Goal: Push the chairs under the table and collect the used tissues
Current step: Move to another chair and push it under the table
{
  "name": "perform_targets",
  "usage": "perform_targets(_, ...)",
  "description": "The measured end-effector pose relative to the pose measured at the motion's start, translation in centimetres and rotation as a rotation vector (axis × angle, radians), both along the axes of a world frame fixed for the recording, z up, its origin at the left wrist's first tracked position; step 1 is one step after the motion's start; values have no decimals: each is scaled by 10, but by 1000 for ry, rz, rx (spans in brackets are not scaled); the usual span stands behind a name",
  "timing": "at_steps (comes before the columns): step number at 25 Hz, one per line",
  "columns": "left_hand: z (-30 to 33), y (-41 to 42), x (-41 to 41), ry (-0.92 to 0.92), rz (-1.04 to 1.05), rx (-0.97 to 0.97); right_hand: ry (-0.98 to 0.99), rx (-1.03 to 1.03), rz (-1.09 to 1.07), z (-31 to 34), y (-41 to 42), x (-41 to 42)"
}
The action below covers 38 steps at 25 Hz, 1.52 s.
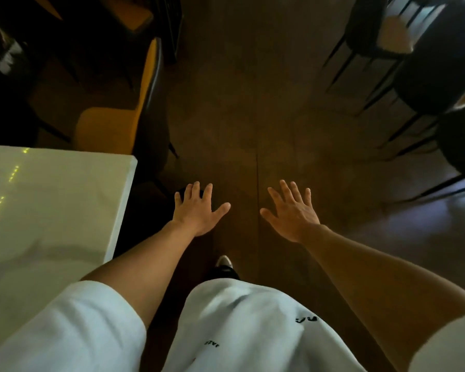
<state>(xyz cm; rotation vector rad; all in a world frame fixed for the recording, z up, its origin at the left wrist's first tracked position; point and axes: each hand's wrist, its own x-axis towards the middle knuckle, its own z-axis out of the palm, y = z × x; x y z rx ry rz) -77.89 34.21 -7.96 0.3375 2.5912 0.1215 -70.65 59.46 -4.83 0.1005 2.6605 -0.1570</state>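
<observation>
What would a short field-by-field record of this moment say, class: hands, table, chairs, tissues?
left hand: open, fingers spread, holding nothing
right hand: open, holding nothing
white table: at the person's left
yellow chair: beyond the table's far edge, seat partly out
dark chairs: at far right
tissues: none visible

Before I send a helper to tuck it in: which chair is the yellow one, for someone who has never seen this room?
Find the white table at the left. Just past its far corner stands the yellow chair, seat and backrest mustard yellow. The chairs across the aisle on the right are all black.
</observation>
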Motion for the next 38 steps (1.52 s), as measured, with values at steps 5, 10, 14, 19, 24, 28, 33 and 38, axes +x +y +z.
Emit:
perform_targets(5, 18, 10, -92, 30, 84, 10, 73, -60, 86, 20, 1, -122)
perform_targets(10, 24, 22, -171, 61, 215, -16, 67, -77, 271, 9, 12, -235)
perform_targets(14, 32, 41, -228, 77, 364, -49, 66, -89, 399, 0, 39, -323)
perform_targets(19, 63, 67, -282, 128, 570, -101, 54, -110, 630, 13, 61, -437)
perform_targets(24, 83, 60, -308, 289, 782, -121, 94, -192, 851, 28, 24, -520)
perform_targets(28, 82, 32, -336, 309, 946, -129, 166, -238, 1042, 33, -36, -571)
perform_targets(33, 60, 3, -387, 279, 1035, -35, 263, -196, 1206, 36, -100, -630)
perform_targets(38, 30, -12, -420, 132, 1088, 25, 196, -112, 1355, 32, -146, -673)
